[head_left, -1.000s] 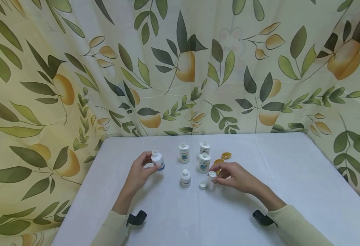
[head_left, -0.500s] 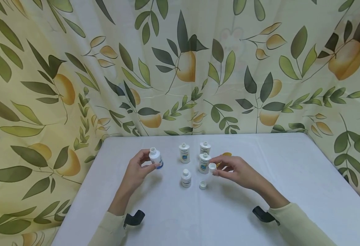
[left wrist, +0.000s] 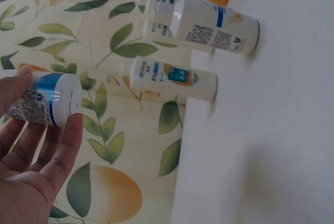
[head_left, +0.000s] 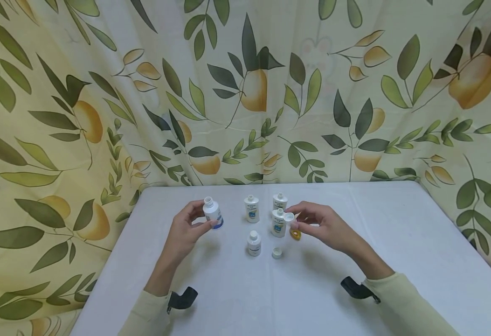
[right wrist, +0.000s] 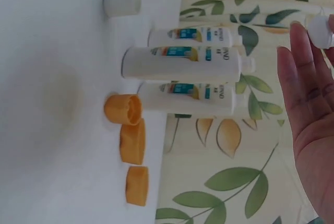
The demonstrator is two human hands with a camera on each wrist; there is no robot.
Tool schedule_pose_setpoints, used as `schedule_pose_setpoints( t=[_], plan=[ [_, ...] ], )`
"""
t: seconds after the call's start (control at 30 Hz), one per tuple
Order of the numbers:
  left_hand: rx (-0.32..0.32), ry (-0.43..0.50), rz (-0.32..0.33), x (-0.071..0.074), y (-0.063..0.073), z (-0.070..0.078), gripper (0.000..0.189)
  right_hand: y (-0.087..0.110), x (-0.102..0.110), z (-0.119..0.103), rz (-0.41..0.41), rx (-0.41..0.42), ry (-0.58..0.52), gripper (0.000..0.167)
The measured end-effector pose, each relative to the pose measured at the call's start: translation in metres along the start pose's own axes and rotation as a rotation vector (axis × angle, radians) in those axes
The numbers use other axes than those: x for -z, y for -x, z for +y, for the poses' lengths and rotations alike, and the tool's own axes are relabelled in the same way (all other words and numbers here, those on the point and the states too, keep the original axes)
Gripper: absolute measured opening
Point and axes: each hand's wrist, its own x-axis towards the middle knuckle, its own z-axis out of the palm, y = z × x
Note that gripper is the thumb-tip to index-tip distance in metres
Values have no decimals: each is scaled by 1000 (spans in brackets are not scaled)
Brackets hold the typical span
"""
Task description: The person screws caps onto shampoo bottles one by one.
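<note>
My left hand grips a small white bottle with a bare neck and a blue band near its base, raised above the table. The left wrist view shows the thumb and fingertips on either side of this bottle. My right hand pinches a white cap between thumb and fingers, in front of the standing bottles. Part of that cap shows at the edge of the right wrist view. A second white cap lies on the table beside an uncapped Dove bottle.
Three uncapped white bottles with printed labels stand behind: one at the left, one in front at the right, one behind it. Three orange caps, the nearest cap included, lie beside them on the white table. A patterned curtain hangs behind.
My right hand has moved up and away from the table's front with the white cap, now covering some orange caps in the head view. My left hand has lifted the bottle slightly.
</note>
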Motion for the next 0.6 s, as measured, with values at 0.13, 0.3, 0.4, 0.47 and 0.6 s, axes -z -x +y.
schedule_pose_setpoints(
  t=[0.13, 0.3, 0.4, 0.47, 0.6],
  plan=[
    [-31, 34, -2, -5, 0, 7, 51, -4, 2, -1, 11, 32, -26, 32],
    [-44, 64, -8, -11, 1, 14, 50, -7, 4, -4, 51, 47, -78, 36],
    [-44, 63, -7, -14, 0, 17, 50, -9, 5, -5, 76, 43, -115, 36],
    [-48, 70, -8, -17, 0, 18, 51, -10, 6, -7, 81, 41, -152, 36],
    [-62, 83, -10, -22, -1, 21, 52, -14, 7, -12, 87, 23, -217, 36]
  ],
)
